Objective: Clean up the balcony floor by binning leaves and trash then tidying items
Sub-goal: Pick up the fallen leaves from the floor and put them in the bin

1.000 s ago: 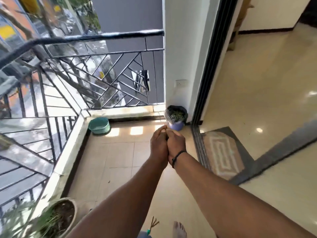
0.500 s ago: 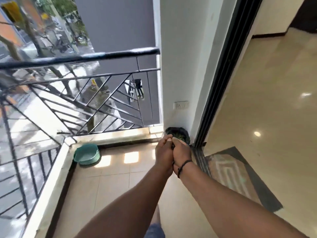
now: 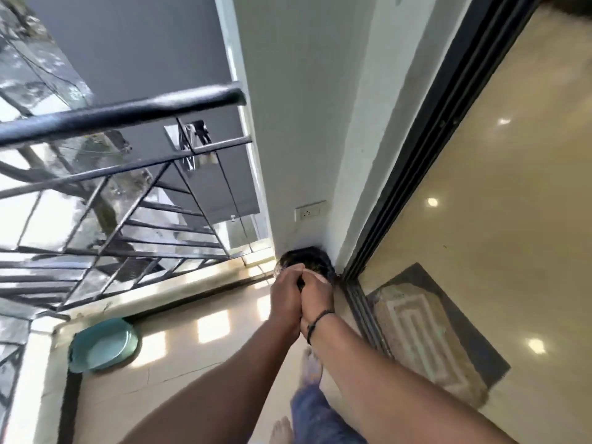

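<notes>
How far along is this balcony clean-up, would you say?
Well along, by the look of it. The visible balcony floor shows no loose leaves. In hand: the left hand and right hand are cupped together right by the lined bin in the corner; what they hold is hidden. Left: emptying the hands, then perhaps tidying the green basin by the railing.

Tiled balcony floor (image 3: pixel 179 382) with teal basin (image 3: pixel 102 346), bin (image 3: pixel 309 256).
</notes>
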